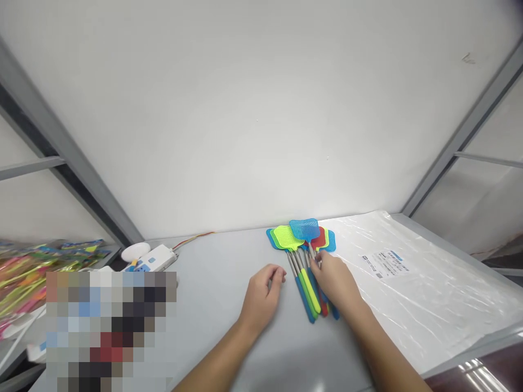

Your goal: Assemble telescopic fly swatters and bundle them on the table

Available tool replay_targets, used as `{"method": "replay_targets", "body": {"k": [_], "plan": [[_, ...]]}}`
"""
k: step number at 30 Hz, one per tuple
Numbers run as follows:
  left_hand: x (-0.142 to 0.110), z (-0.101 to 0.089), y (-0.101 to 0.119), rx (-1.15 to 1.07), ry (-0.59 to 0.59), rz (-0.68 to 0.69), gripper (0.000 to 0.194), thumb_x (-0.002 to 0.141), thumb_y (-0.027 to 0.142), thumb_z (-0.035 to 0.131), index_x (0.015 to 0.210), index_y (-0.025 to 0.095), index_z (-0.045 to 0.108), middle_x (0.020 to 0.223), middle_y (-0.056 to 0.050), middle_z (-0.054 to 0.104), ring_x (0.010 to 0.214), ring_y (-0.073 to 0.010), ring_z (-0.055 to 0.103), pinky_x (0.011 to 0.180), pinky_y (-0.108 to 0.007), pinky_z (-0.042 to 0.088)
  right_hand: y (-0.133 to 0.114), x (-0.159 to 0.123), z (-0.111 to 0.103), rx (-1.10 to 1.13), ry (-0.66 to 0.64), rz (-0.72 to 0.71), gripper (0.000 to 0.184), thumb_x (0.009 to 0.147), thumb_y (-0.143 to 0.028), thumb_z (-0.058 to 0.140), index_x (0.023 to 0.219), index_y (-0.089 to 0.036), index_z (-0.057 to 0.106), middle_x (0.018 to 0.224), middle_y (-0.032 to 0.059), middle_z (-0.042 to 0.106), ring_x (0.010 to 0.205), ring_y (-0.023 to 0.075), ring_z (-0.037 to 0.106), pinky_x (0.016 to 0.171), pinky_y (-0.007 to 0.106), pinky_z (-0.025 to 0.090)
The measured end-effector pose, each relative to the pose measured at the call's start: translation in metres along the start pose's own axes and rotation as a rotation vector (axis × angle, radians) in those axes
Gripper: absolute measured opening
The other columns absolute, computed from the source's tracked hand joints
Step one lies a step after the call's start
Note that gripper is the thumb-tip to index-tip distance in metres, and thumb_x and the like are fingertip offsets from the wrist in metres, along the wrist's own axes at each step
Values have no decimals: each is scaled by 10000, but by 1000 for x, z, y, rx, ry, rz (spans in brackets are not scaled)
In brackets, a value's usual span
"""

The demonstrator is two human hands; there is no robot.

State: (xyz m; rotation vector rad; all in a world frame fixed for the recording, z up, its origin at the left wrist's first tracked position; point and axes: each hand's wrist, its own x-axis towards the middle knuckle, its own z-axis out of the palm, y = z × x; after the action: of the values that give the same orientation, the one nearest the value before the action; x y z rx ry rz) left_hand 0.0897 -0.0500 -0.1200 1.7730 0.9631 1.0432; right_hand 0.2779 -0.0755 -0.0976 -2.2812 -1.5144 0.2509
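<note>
Several fly swatters with mesh heads, thin metal shafts and coloured handles lie fanned out on the grey table. A lime-green swatter (288, 238) is on the left side of the fan, and a red swatter head (321, 238) shows on the right. On top is a blue fly swatter (305, 229), its shaft pinched near the handle by my right hand (333, 275); that hand hides part of the handles. My left hand (263, 291) is just left of the handles, fingers loosely curled, with nothing visible in it.
A clear plastic bag (429, 294) with a printed label (386, 264) covers the table's right side. To the left are a white power strip (157, 258), a round white object (136, 251) and colourful packaged items (28, 283). A white wall (261, 120) stands behind; the lower left is pixelated.
</note>
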Motion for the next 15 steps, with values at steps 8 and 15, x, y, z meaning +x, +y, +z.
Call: {"method": "replay_targets", "body": {"k": [8,15], "plan": [[-1,-1,-1,135,-105,26,274,967,348,402,819,220,593,795,-24,607,770,-187,566,716,-285,410,-6,1,4,-67,-91,15,280,945,-294,401,1101,-153,585,830,129,698,764,278,667,592,298,350],[-1,0,-2,157,-163,17,265,973,316,387,809,222,572,785,-23,584,753,-178,548,711,-282,411,-7,-3,6,-95,-141,-6,368,950,-251,367,1270,-137,508,775,127,698,692,261,664,546,284,303]]}}
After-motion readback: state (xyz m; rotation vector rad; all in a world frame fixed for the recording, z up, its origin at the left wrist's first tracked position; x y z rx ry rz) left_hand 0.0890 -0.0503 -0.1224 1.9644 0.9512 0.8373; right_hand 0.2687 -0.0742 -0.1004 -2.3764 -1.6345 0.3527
